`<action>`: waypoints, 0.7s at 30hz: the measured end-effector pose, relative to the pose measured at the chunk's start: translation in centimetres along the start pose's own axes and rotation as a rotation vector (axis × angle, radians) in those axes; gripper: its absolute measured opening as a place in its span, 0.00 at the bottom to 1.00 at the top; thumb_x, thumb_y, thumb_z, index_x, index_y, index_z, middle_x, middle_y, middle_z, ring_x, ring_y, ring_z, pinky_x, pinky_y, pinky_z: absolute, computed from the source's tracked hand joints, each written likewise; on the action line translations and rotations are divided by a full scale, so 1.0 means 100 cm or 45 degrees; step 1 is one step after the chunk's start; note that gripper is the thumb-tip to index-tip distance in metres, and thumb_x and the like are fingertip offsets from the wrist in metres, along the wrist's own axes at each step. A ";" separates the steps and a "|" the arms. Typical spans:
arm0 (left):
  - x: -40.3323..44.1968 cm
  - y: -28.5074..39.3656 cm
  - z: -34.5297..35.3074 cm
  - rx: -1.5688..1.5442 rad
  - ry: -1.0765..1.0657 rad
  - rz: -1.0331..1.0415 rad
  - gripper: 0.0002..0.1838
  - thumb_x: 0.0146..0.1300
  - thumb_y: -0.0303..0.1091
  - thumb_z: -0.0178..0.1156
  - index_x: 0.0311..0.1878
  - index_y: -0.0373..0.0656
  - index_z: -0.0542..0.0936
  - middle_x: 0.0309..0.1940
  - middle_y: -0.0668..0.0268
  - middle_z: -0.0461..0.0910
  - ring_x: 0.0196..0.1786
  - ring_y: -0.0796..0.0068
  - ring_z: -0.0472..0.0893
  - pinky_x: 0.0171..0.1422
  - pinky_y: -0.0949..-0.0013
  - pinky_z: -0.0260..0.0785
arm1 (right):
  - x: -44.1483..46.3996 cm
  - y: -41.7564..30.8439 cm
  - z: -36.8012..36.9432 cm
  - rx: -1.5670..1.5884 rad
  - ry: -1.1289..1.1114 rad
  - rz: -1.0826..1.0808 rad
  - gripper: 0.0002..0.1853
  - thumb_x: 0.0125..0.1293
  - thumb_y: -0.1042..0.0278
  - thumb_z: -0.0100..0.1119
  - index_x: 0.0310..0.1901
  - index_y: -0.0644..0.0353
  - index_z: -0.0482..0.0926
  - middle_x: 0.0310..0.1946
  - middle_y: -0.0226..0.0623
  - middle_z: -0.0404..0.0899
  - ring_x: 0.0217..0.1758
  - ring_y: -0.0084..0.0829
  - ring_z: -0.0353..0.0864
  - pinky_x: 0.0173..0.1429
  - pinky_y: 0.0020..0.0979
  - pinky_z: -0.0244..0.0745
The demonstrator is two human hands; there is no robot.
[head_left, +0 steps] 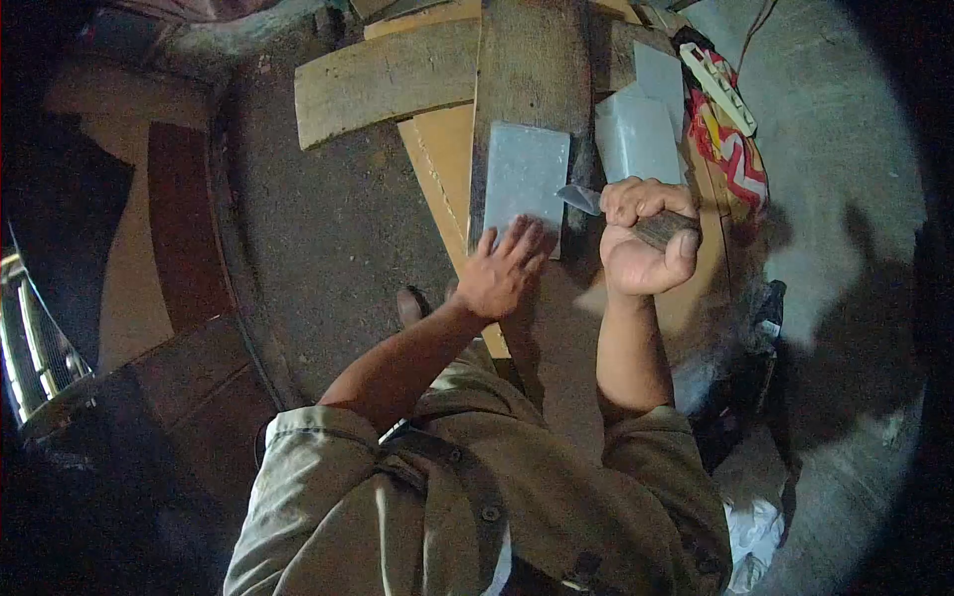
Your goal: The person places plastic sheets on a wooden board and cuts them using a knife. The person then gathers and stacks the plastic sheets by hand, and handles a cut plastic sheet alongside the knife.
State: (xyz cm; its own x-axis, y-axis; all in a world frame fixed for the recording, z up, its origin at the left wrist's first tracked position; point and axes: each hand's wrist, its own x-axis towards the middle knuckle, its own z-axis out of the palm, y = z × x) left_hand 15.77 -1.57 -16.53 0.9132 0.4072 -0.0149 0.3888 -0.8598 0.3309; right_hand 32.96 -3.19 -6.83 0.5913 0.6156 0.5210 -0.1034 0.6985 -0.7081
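Observation:
A pale grey rectangular sheet lies on a long wooden plank. My left hand rests its spread fingers on the sheet's near edge, with nothing in its grasp. To the right, my right hand is closed around the dark handle of a knife. The blade points left, over or close to the sheet's right edge; I cannot tell whether it touches. Beyond that hand sits a stack of similar pale sheets.
Another wooden board crosses at the left. Brown cardboard lies under the plank. A cream-coloured strip and a red and yellow wrapper lie at the right. White plastic is on the floor at lower right.

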 end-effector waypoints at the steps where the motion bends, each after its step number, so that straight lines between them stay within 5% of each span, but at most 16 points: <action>1: -0.006 0.005 0.000 0.007 -0.033 0.020 0.31 0.58 0.35 0.52 0.68 0.50 0.64 0.72 0.57 0.50 0.75 0.56 0.50 0.71 0.47 0.47 | -0.002 0.000 -0.002 -0.038 -0.008 0.030 0.25 0.64 0.43 0.47 0.31 0.63 0.67 0.19 0.37 0.67 0.22 0.30 0.65 0.29 0.34 0.62; 5: -0.020 0.017 0.001 0.019 -0.094 -0.016 0.40 0.60 0.36 0.50 0.74 0.46 0.46 0.74 0.56 0.44 0.76 0.54 0.44 0.76 0.49 0.39 | -0.004 0.000 0.000 -0.042 -0.009 0.051 0.26 0.63 0.41 0.48 0.31 0.63 0.67 0.19 0.37 0.67 0.23 0.31 0.65 0.30 0.34 0.62; 15: -0.006 0.022 0.000 -0.212 0.127 -0.078 0.45 0.56 0.45 0.57 0.73 0.43 0.48 0.73 0.53 0.46 0.75 0.52 0.46 0.76 0.50 0.37 | -0.009 -0.004 0.030 0.130 -0.031 0.012 0.27 0.63 0.42 0.50 0.33 0.65 0.68 0.22 0.39 0.69 0.24 0.30 0.67 0.32 0.34 0.65; 21: -0.009 0.018 0.003 -0.071 -0.015 -0.061 0.44 0.56 0.43 0.56 0.73 0.43 0.49 0.73 0.52 0.46 0.75 0.51 0.46 0.76 0.49 0.38 | -0.012 -0.015 0.053 0.216 -0.192 0.033 0.26 0.62 0.39 0.47 0.32 0.61 0.66 0.22 0.38 0.66 0.25 0.33 0.63 0.33 0.37 0.61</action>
State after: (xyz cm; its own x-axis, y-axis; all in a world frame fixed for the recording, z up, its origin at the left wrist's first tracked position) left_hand 15.69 -3.56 -16.23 0.8951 0.4437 -0.0428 0.4251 -0.8207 0.3817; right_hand 28.15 -3.02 -3.85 0.4617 0.6728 0.5780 -0.2578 0.7253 -0.6383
